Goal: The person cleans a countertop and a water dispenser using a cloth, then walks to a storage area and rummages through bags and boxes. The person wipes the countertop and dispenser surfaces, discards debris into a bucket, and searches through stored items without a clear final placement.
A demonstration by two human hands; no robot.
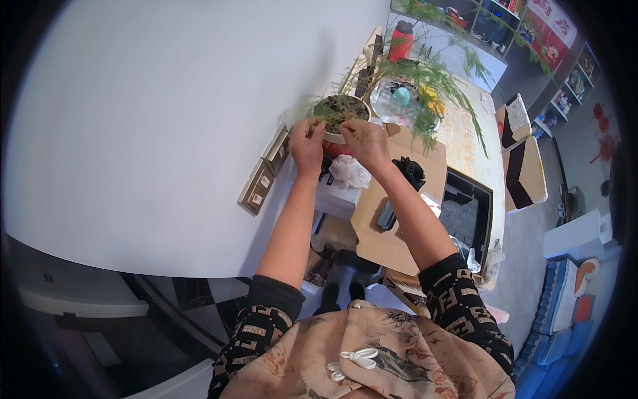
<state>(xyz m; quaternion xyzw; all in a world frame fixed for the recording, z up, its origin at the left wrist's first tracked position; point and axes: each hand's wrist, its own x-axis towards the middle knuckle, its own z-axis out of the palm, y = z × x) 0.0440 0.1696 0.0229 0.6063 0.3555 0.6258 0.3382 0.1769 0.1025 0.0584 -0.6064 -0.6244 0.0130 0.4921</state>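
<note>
A potted plant with feathery green fronds (435, 83) grows from a round pot (367, 110) with a pale rim and a red lower side. Dark soil (342, 120) and thin yellowish-green sprigs (337, 104) fill its top. At the pot's near left rim, my left hand (308, 147) has its fingers closed in a pinch among the sprigs. My right hand (369, 141) reaches over the near right rim, its fingertips pressed together above the soil. What either pinch holds is too small to make out.
White crumpled paper (350, 171) lies on a white box (336, 198) just below the pot. To the right are an open cardboard box (369, 229) and a black tray (472, 199). A red bottle (401, 41) stands behind. Wall switches (256, 188) are on the left.
</note>
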